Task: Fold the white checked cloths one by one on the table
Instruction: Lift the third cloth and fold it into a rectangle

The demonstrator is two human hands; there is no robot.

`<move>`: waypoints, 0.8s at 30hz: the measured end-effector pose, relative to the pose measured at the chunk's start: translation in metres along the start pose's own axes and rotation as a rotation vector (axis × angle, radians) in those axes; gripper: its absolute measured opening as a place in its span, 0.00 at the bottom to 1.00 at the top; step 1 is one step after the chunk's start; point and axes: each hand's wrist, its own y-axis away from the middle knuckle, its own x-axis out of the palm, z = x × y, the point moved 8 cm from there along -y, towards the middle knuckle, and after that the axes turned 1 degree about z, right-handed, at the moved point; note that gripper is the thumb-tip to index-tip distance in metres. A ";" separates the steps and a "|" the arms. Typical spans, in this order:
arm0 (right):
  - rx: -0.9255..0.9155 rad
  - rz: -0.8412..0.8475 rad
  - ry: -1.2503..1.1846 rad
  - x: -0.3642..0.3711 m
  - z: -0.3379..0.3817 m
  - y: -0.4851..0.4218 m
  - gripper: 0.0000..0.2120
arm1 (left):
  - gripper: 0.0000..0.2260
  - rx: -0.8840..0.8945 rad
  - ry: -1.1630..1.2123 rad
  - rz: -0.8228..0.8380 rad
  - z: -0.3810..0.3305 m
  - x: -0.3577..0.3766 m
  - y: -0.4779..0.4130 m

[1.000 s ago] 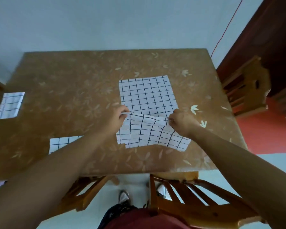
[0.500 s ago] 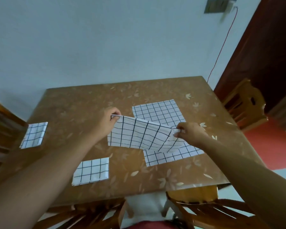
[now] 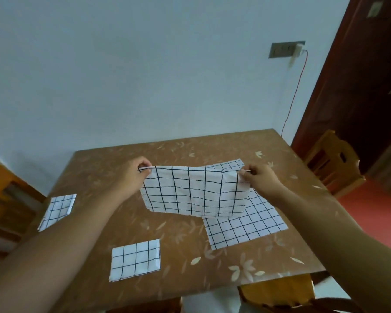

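Head view: the left hand (image 3: 134,175) and right hand (image 3: 261,177) each pinch a top corner of a doubled white checked cloth (image 3: 192,193), held taut above the middle of the table (image 3: 122,159). An unfolded cloth (image 3: 246,222) lies flat toward the right edge. Folded cloths rest at the near edge (image 3: 134,259) and the left edge (image 3: 58,210). The far half is bare.

The held cloth (image 3: 194,193) hides part of the flat cloth (image 3: 246,224).
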 end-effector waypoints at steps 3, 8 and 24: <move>-0.014 -0.064 -0.038 -0.011 0.009 0.000 0.12 | 0.08 -0.028 -0.019 0.022 0.005 -0.003 -0.002; -0.054 -0.113 -0.065 -0.024 0.023 0.003 0.12 | 0.09 -0.014 -0.118 0.145 0.003 0.001 0.000; -0.464 -0.087 0.403 -0.035 0.170 0.016 0.10 | 0.06 0.227 0.300 0.265 -0.185 0.057 0.007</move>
